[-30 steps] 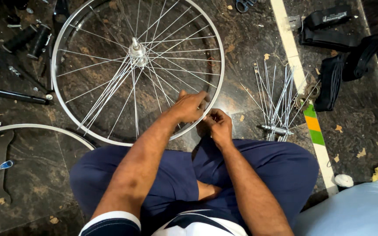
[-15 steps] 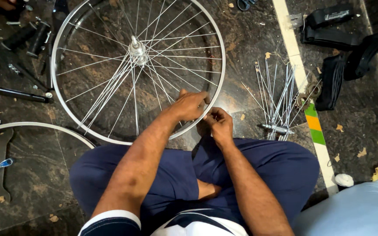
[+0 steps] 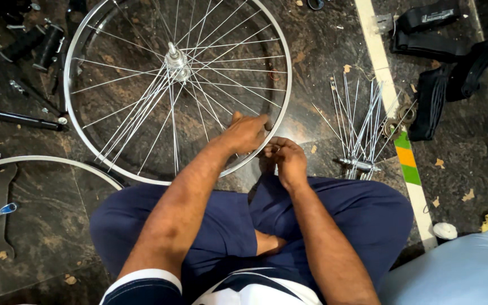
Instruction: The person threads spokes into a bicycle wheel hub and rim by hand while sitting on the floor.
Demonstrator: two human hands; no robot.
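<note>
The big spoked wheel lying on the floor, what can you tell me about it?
The wheel is a bare bicycle rim of shiny silver metal, without a tyre, lying flat on the dark stone floor. Thin wire spokes fan from a metal hub with a short axle sticking up. Some spokes bunch toward the lower left. The left hand rests on its near edge; the right hand is just outside it.

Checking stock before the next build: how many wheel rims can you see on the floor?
2. One spoked rim lies ahead, under the left hand and right hand. A second rim arcs at lower left, mostly out of frame. More may be hidden.
</note>
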